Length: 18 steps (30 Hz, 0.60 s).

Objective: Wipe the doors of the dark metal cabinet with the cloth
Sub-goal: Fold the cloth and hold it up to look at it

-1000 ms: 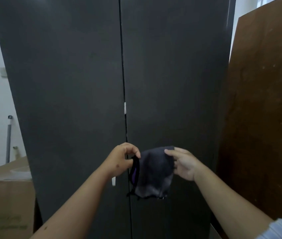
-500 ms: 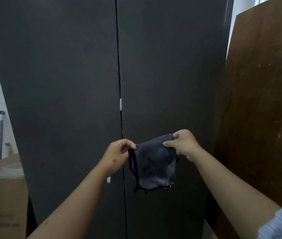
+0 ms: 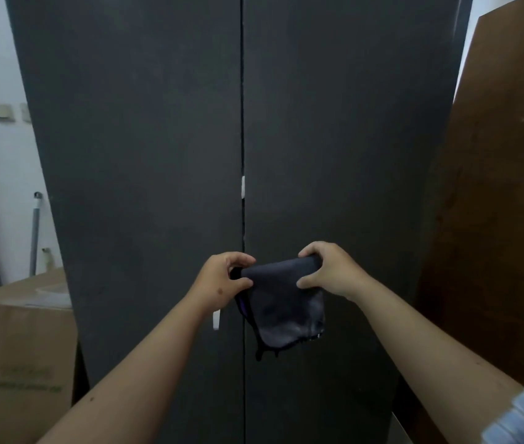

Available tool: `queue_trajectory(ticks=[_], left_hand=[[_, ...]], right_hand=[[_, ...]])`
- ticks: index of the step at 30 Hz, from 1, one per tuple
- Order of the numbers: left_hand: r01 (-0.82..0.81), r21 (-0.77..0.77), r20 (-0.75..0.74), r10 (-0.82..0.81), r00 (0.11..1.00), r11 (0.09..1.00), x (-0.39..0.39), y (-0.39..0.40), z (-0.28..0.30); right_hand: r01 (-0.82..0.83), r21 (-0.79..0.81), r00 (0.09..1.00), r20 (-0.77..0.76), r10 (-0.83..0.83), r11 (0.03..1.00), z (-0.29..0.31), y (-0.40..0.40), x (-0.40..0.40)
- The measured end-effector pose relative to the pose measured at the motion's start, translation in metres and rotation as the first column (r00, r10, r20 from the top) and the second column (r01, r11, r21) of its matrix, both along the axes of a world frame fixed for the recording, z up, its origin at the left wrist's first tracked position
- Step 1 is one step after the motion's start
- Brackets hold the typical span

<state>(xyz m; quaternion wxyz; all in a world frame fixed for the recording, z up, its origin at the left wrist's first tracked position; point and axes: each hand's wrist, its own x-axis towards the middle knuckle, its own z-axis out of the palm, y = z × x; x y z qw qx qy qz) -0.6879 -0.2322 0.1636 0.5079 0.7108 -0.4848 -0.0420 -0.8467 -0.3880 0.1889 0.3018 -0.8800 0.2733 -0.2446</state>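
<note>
both hands, left hand [image 3: 222,277] and right hand [image 3: 328,270], pinch a folded dark cloth [image 3: 283,302] before the closed cabinet doors [image 3: 334,139]; a loose fold could likely slip while wiping.

Both hands hold a dark grey cloth [image 3: 281,302] in front of the closed doors of the dark metal cabinet [image 3: 158,155]. The left hand [image 3: 222,280] pinches its upper left corner and the right hand [image 3: 331,270] grips its folded top edge. Below the fingers [image 3: 310,251] the cloth hangs free. A cardboard box [image 3: 14,347] stands left of the cabinet and a brown board [image 3: 494,219] leans on its right.
</note>
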Motion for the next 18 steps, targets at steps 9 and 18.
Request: queue_trajectory(ticks=[9, 18], left_hand=[[-0.122, -0.108, 0.107, 0.133, 0.985, 0.987, 0.022, 0.039, 0.007], [-0.292, -0.379, -0.487, 0.079, 0.87, 0.878, 0.082, 0.08, -0.011]], right_hand=[[-0.179, -0.085, 0.973, 0.131, 0.189, 0.98, 0.0, 0.017, 0.043], [-0.429, 0.387, 0.862, 0.446, 0.241, 0.817, -0.007, 0.07, 0.128]])
